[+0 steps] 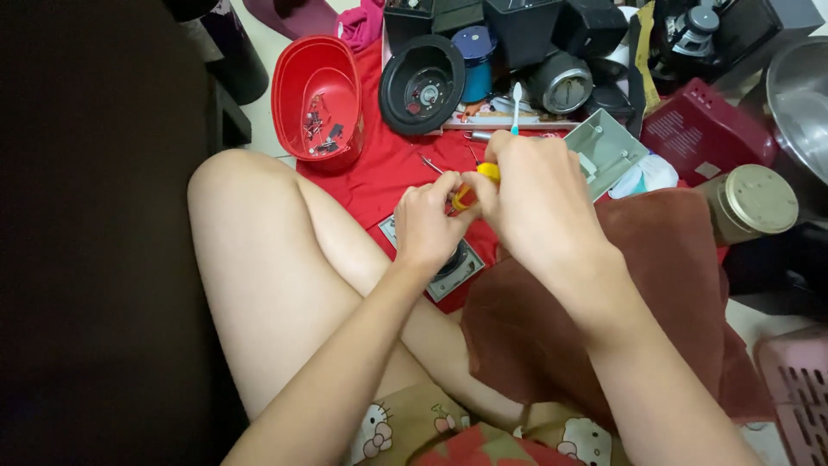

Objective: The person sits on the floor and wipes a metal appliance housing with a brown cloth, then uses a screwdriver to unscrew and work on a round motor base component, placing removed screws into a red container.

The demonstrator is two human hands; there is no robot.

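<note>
Lighting soft, even, from overhead, pretty bright on middle. Big dark mass down left side, basically black, no detail. Mild glare on steel bowl [800, 103] top right. Hands slightly soft, bit of wide-angle stretch at edges.

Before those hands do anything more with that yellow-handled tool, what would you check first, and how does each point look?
1. Grip on the tool: right hand wraps the yellow-handled screwdriver, left hand pinches near its lower end. Ok.
2. Tip seated in a screw: hidden behind the fingers. Cannot tell.
3. Workpiece steady: the grey square part lies on the red cloth, mostly covered by the left hand. Cannot tell.
4. Place for loose screws: the red tub with small metal bits sits beside the raised knee. Ok.
5. Clear working room: speaker parts, a tin and boxes crowd close behind the hands. Not ok.
</note>
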